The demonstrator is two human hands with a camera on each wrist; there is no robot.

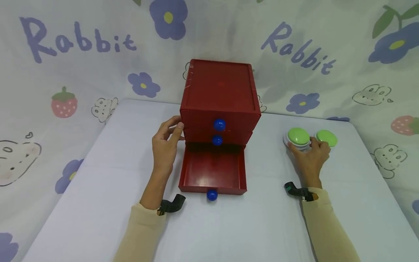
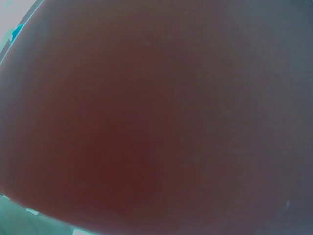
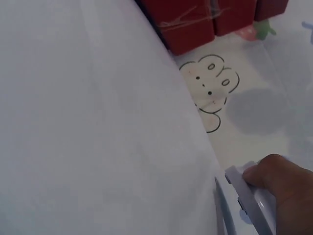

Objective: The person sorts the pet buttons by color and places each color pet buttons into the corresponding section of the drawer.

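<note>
A red cabinet (image 1: 220, 85) of stacked drawers with blue knobs stands at the back of the table; its bottom drawer (image 1: 214, 169) is pulled out and looks bare inside. My left hand (image 1: 165, 147) rests its fingers on the cabinet's left side. In the left wrist view, the blurred red side (image 2: 132, 161) fills nearly everything and those fingers are hidden. My right hand (image 1: 311, 156) pinches the white base of a green-domed push button (image 1: 298, 135), which looks slightly tilted. The thumb (image 3: 266, 171) presses on that white base (image 3: 252, 200) in the right wrist view.
A second green-domed button (image 1: 326, 138) sits just right of the held one, partly behind the right hand. White cloth (image 1: 262, 225) covers the table. Behind it hangs a printed curtain (image 1: 226, 29) with flowers and rabbits.
</note>
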